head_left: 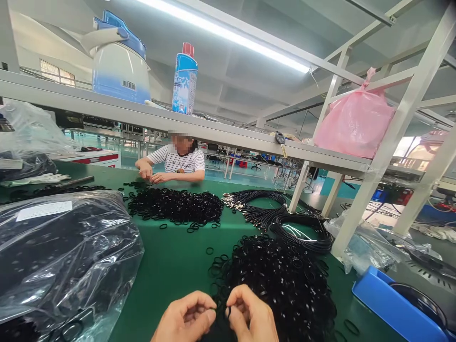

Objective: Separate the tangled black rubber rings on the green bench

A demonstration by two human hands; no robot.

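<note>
At the bottom centre, my right hand [252, 317] pinches a small black ring [228, 312] between thumb and fingertips. Just left of it, my left hand [187, 317] is closed, thumb and forefinger together; whatever they hold is too small to make out. Both hands are over the near edge of a large heap of black rings [281, 280], which look like rubber bands. One loose ring [209, 250] lies on the green table [171, 266] beyond my hands.
A clear bag [71, 251] full of black items fills the left. Across the table, a person [178, 161] works behind a second ring pile [178, 204]. Coiled black cables [302, 232] lie beyond my heap. A blue bin [395, 304] stands right. Overhead runs a shelf [228, 127].
</note>
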